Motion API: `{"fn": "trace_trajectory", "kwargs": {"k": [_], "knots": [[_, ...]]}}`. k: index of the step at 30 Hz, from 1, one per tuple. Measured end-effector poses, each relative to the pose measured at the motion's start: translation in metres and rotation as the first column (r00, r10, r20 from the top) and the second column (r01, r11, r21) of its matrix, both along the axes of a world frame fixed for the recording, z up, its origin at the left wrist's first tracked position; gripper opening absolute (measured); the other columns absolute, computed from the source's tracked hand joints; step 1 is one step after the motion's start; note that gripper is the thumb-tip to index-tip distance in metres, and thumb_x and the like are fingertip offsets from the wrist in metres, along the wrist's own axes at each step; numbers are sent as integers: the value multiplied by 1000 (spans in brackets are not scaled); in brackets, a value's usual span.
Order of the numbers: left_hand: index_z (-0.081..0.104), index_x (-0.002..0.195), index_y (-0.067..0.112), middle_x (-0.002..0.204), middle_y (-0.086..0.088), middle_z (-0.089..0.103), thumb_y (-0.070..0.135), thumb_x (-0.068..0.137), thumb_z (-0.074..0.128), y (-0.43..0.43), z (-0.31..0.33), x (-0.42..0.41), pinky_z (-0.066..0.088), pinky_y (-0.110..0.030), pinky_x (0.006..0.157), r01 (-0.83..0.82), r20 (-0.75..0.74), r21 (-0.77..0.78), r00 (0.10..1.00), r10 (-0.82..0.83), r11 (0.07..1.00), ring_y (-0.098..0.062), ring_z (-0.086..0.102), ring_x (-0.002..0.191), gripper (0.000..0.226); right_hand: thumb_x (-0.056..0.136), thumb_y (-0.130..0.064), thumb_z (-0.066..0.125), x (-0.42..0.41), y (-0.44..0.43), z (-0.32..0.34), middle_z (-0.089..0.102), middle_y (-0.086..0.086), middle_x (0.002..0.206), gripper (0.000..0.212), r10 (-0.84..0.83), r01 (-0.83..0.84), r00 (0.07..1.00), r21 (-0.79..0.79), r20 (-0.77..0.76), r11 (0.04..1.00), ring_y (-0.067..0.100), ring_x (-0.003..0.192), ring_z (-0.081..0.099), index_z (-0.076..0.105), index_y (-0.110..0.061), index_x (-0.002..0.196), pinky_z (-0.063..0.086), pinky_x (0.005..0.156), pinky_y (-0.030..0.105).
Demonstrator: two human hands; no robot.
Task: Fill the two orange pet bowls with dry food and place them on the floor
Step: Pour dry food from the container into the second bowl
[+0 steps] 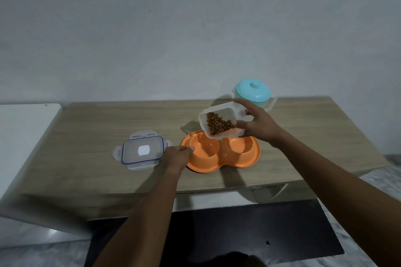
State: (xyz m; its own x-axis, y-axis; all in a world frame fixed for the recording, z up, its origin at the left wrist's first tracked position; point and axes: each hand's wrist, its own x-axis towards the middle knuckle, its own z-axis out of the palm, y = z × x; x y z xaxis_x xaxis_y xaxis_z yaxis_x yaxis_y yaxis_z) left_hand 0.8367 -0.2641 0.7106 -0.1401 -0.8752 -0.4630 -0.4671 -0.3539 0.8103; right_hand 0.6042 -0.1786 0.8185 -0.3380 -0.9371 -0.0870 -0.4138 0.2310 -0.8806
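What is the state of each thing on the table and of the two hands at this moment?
Clear container: lid off, tilted over the orange bowls, dry food inside.
Orange double bowl: on the table, both cups empty.
Container lid: lying flat on the table.
Turquoise pot: lid on.
Right hand: gripping the container.
Left hand: resting on the bowl's left rim.

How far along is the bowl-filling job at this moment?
Done: the container lid is off and lies on the table. In hand: the right hand tilts the clear food container over the orange double bowl, while the left hand steadies its rim. Left: both wells look empty, so filling them and moving the bowl to the floor remain.
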Motion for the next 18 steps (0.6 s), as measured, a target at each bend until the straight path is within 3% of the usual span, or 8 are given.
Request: {"fn": "trace_trajectory", "kwargs": {"k": [6, 12, 18], "knots": [[72, 117, 16, 111, -9, 72, 41, 85, 70, 0, -1, -1, 56, -44, 91, 31, 28, -42, 999, -30, 999, -28, 66, 101, 41, 87, -13, 78, 0, 1, -4, 47, 16, 135, 71, -18, 18, 1000, 12, 19, 1000, 32, 111, 63, 48, -38, 147, 66, 66, 39], [71, 118, 15, 108, -8, 72, 39, 85, 69, -1, -3, -2, 56, -44, 91, 22, 20, -38, 1000, -21, 999, -27, 66, 99, 41, 88, -13, 78, 4, 1, -5, 47, 15, 136, 70, -13, 13, 1000, -6, -15, 1000, 32, 122, 56, 48, -37, 146, 65, 62, 34], [71, 117, 13, 99, -6, 69, 36, 85, 71, -2, -7, -3, 57, -45, 90, 6, 3, -26, 1000, -6, 1000, -27, 65, 99, 39, 88, -14, 78, 7, 1, -3, 46, 8, 133, 70, -13, 12, 998, -5, -66, 1000, 29, 118, 59, 49, -37, 147, 65, 63, 35]]}}
